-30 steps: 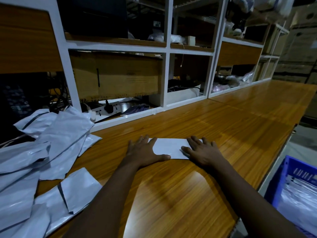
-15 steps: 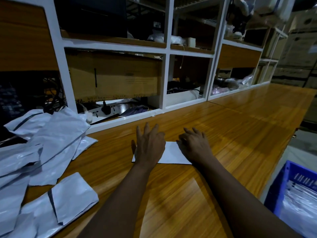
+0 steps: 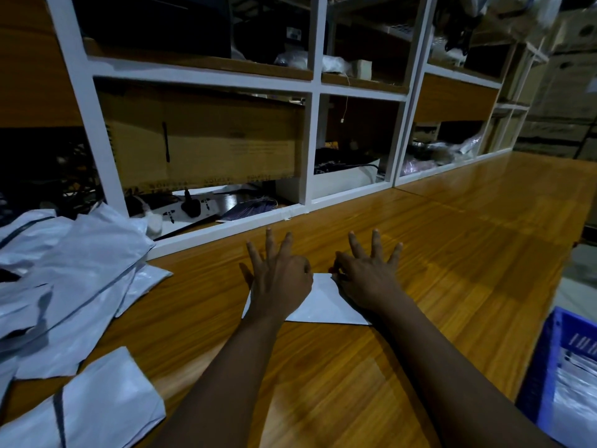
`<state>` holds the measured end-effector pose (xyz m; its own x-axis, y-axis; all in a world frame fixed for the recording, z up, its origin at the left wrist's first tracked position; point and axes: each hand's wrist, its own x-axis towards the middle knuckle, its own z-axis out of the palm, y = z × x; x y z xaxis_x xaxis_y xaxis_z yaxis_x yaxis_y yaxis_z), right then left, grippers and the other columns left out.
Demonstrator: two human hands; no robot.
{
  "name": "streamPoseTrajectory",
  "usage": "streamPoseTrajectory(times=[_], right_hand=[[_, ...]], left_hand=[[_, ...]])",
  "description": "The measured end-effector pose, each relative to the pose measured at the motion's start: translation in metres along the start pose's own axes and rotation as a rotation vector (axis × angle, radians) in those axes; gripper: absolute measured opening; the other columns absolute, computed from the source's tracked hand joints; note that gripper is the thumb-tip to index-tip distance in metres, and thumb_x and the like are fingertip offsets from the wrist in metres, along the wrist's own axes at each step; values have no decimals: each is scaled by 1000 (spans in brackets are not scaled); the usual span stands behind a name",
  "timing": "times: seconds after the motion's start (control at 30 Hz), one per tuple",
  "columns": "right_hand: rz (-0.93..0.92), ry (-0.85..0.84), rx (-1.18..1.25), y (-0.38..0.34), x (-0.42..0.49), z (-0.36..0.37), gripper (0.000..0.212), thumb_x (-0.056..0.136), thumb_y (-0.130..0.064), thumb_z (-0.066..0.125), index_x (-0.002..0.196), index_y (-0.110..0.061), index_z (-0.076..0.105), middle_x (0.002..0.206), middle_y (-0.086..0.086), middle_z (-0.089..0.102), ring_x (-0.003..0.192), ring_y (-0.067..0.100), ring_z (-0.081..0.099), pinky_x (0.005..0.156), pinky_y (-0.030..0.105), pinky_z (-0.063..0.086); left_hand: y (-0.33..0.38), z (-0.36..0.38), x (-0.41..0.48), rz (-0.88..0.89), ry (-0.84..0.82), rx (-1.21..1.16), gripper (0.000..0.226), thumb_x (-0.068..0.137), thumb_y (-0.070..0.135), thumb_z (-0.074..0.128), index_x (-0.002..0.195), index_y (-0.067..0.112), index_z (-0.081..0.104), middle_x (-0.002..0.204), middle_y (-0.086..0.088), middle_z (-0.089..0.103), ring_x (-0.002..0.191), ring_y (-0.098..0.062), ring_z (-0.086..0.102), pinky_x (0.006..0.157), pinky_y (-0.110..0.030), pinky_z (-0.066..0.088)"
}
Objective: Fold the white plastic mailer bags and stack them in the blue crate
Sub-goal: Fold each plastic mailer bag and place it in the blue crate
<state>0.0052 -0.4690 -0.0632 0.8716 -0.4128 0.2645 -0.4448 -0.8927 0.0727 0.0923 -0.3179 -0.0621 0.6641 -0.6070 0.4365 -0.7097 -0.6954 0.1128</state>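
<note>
A folded white mailer bag (image 3: 323, 305) lies flat on the wooden table (image 3: 452, 253), in the middle of the head view. My left hand (image 3: 277, 282) covers its left part, and my right hand (image 3: 368, 282) covers its right part. On each hand the thumb and forefinger pinch the bag's far edge while the other three fingers spread out straight. The blue crate (image 3: 546, 370) stands below the table's right edge at the lower right, with white bags inside. A loose pile of unfolded white mailer bags (image 3: 71, 273) lies at the left.
White shelving (image 3: 310, 137) with a cardboard box, a power strip and cables runs along the back of the table. One more white bag (image 3: 106, 402) lies at the table's near left corner. The table's right edge drops off beside the crate.
Both hands were pressing flat on the bag's two ends. They have since come closer together over it, and now pinch its far edge with their other fingers raised and spread.
</note>
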Motion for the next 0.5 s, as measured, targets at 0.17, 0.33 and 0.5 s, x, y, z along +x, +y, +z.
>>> streamPoseTrajectory(times=[0.17, 0.33, 0.5], right_hand=[[12, 9, -3, -3, 0, 3, 35, 101, -49, 41, 130, -33, 52, 167, 4, -2, 145, 48, -21, 105, 79, -9], [-13, -10, 14, -5, -2, 2, 39, 103, -45, 39, 136, -27, 48, 167, 4, 1, 148, 46, -14, 107, 78, -5], [-24, -7, 76, -6, -9, -2, 37, 105, -43, 34, 133, -23, 49, 166, 6, 6, 150, 44, -7, 110, 76, -1]], left_hand=[[1, 4, 2, -13, -40, -3, 27, 100, 44, 44, 112, 34, 66, 164, -4, 15, 150, -38, -6, 114, -70, -3], [2, 5, 0, 3, -52, 35, 25, 101, 39, 42, 113, 30, 63, 164, -8, 14, 149, -43, -5, 111, -72, -3], [4, 2, -2, 19, -29, 69, 25, 101, 38, 44, 115, 30, 62, 163, -8, 18, 149, -44, 0, 111, -72, 0]])
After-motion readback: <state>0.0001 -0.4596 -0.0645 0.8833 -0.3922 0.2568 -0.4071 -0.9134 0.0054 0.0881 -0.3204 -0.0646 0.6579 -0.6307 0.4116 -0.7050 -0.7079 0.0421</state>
